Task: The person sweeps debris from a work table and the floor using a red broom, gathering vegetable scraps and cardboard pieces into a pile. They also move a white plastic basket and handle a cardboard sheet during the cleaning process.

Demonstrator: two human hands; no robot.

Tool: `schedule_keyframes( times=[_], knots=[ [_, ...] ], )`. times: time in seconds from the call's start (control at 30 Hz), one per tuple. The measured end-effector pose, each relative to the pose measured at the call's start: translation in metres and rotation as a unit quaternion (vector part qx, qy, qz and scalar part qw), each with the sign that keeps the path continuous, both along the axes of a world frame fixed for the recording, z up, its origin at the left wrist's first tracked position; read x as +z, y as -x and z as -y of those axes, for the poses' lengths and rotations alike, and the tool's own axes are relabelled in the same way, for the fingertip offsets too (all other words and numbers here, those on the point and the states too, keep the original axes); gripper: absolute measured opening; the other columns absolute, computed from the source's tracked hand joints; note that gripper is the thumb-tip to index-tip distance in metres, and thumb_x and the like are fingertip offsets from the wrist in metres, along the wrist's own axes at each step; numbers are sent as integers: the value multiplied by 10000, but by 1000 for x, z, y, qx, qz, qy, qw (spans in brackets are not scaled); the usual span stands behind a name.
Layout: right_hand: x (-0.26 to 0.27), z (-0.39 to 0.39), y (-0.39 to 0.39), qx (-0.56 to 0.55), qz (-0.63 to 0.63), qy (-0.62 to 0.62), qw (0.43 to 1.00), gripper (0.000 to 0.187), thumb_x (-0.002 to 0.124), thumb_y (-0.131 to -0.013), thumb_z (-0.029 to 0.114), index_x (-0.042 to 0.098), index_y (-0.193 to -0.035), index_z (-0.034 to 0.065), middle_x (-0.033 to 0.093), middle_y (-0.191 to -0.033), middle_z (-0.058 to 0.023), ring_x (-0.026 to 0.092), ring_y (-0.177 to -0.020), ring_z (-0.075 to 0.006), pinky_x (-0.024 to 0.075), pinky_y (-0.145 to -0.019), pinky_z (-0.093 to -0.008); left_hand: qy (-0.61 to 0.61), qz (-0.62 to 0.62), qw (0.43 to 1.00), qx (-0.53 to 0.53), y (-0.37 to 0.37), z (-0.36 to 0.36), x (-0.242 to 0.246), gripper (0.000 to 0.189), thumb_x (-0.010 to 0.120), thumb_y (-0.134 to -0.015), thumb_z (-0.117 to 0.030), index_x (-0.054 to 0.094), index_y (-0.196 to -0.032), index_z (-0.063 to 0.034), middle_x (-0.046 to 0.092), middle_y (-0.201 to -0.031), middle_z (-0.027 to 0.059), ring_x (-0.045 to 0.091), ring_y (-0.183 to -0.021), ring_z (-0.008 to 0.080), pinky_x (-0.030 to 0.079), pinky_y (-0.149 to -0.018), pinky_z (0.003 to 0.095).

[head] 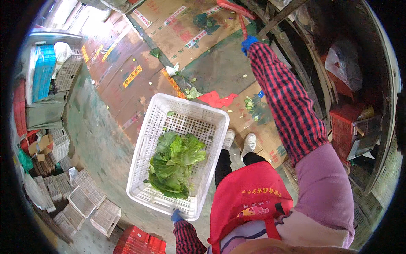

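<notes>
My left hand (177, 216), in a blue glove, grips the near short rim of a white perforated plastic crate (207, 197). The crate is tilted before me and holds a pile of leafy green vegetable leaves (176, 163), gathered toward its near end. Far out at the upper right, my right hand (249, 44), also gloved in blue, is closed around the thin shaft of a red T-shaped tool (243, 27). A red crossbar tops that shaft; its exact kind cannot be told.
Flattened cardboard sheets (127, 92) cover the floor, with scraps of leaf and a red torn piece (217, 99). Several stacked grey-white crates (85, 187) stand at left. Wooden beams (291, 50) and a red crate (342, 127) line the right. Another red crate (139, 241) sits at the bottom.
</notes>
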State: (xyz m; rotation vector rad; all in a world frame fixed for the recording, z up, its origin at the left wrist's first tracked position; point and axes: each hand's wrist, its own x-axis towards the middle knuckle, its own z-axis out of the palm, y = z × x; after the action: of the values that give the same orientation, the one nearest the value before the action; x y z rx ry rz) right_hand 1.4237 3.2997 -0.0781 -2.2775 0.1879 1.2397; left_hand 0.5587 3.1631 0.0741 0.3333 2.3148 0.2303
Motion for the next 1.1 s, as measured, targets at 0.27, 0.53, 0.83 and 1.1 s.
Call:
schedule_keyframes(
  times=[0.27,0.53,0.83,1.1],
  knots=[
    [36,118,231,219,86,-141,962,558,536,-809,253,334,-1325,189,533,-672,-102,502,-457,-185,429,-412,-350,17,48,999,10,1,3,6,376,574,-614,24,548,-986,81,580,-843,117,563,-692,254,466,-621,331],
    [44,-20,200,353,-9,-218,910,597,519,-824,175,271,-1364,238,534,-632,-66,505,-461,-146,453,-416,-307,-17,49,993,103,-33,-10,26,432,550,-580,23,538,-1011,-5,558,-883,107,563,-716,272,485,-637,367],
    [-128,-157,205,324,-1,-88,942,645,250,-865,585,594,-923,42,593,-801,-219,554,-683,-318,423,-643,-435,13,31,986,163,-32,-3,19,353,553,-656,-19,528,-1008,-32,538,-742,89,539,-609,258,476,-577,351],
    [31,111,157,379,-126,6,917,535,467,-841,166,314,-1346,254,562,-736,-159,550,-517,-204,450,-489,-337,48,88,985,143,4,3,-10,313,554,-616,-11,545,-928,-33,534,-721,68,537,-614,234,470,-558,358]
  ],
)
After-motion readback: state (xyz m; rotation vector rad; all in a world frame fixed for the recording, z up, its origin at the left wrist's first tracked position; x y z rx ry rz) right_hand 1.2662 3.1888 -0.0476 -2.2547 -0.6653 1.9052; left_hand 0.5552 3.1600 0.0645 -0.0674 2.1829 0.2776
